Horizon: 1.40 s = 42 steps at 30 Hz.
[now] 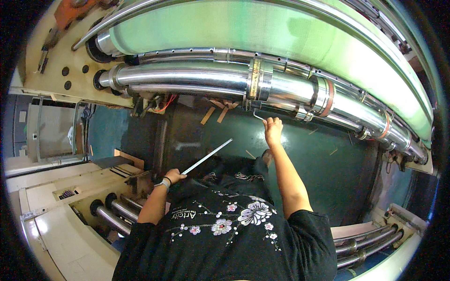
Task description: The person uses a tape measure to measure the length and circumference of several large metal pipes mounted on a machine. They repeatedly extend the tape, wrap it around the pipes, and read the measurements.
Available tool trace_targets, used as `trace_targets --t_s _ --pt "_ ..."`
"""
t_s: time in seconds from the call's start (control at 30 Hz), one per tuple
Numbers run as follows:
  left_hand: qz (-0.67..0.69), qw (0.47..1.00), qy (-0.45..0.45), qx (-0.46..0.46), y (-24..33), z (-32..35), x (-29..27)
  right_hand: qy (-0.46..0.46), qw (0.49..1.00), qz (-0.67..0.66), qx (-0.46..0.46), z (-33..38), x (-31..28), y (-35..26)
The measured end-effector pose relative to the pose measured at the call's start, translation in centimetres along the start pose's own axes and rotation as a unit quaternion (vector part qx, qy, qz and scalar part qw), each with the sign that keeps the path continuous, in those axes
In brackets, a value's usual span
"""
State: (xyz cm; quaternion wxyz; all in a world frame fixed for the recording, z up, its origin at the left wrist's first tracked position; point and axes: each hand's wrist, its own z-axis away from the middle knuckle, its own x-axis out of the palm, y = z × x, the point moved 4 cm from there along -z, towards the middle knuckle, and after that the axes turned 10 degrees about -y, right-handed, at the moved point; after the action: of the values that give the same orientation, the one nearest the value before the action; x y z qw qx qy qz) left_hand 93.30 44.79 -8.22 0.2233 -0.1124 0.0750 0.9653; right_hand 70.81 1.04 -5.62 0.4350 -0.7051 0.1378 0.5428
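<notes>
My left hand [174, 176] is closed around one end of a long, narrow ruler [207, 156] with fine marks along it. The ruler slants up and to the right over the dark floor. Ahead of me, my right hand [273, 130] pinches a thin, bent metal rod that looks like a hex key [258, 115]. Its far end reaches the underside of a ringed collar [255, 84] on a shiny metal shaft [187, 76]. Whether the tip sits in a screw is too small to tell.
Beyond the shaft lies a wide roller [206, 28] wrapped in pale green material. More ringed collars [323, 97] sit along the shaft to the right. Cream machine frames [61, 220] flank me, with metal bars [112, 219] behind. Brown strips [207, 115] lie below the shaft.
</notes>
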Motion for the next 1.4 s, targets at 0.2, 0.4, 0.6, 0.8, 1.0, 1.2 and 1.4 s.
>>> trace_targets --t_s 0.2,0.4,0.6,0.8,1.0,1.2,1.4 --pt "-0.007 0.999 0.036 0.010 0.0 0.8 0.5 -0.022 0.999 0.043 0.000 -0.2 2.1 0.4" --pt "0.043 0.995 0.091 0.019 -1.0 2.8 1.1 -0.088 0.995 -0.025 -0.036 -1.4 4.3 1.7" --pt "0.069 0.996 0.054 -0.008 -1.5 3.9 3.6 -0.131 0.985 -0.093 -0.068 -1.8 2.5 0.9" --pt "0.096 0.991 0.095 -0.021 -2.8 2.6 6.4 -0.177 0.973 -0.138 -0.062 -2.6 4.2 1.1" --pt "0.113 0.989 0.094 -0.020 -1.3 2.9 7.1 -0.183 0.972 -0.134 -0.057 -2.9 4.3 1.3" --pt "0.119 0.986 0.114 -0.024 -1.0 2.1 8.8 -0.274 0.955 -0.078 -0.082 -3.5 3.3 1.5" --pt "0.135 0.984 0.113 -0.022 -0.1 2.0 9.8 -0.314 0.940 -0.111 -0.075 -4.0 2.4 2.0"
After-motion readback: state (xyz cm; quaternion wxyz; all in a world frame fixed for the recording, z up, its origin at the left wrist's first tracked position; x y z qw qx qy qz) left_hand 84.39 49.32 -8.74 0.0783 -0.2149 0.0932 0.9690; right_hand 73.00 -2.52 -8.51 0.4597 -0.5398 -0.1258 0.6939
